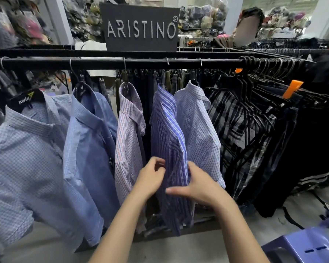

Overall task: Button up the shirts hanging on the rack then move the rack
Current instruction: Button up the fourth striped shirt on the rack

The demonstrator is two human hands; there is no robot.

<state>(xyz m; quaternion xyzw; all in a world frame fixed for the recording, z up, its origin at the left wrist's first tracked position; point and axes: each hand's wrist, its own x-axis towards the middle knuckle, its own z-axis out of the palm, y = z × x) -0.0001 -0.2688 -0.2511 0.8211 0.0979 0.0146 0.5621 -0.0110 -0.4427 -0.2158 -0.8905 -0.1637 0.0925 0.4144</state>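
A black rack bar (103, 62) runs across the view with several shirts on hangers. A blue-and-purple striped shirt (167, 130) hangs in the middle, turned edge-on to me. My left hand (150, 177) pinches its front edge at about waist height. My right hand (198, 185) grips the same shirt's front from the right, fingers laid across the cloth. To the left hang a pink checked shirt (128, 141), a plain blue shirt (91, 149) and a light blue checked shirt (27, 158). Just right of the striped shirt hangs a pale checked shirt (198, 130).
Dark plaid and black garments (254, 139) crowd the bar's right end, with an orange size clip (292, 88). A black ARISTINO sign (141, 28) stands above the rack. A purple plastic stool (308, 245) sits at the lower right on the grey floor.
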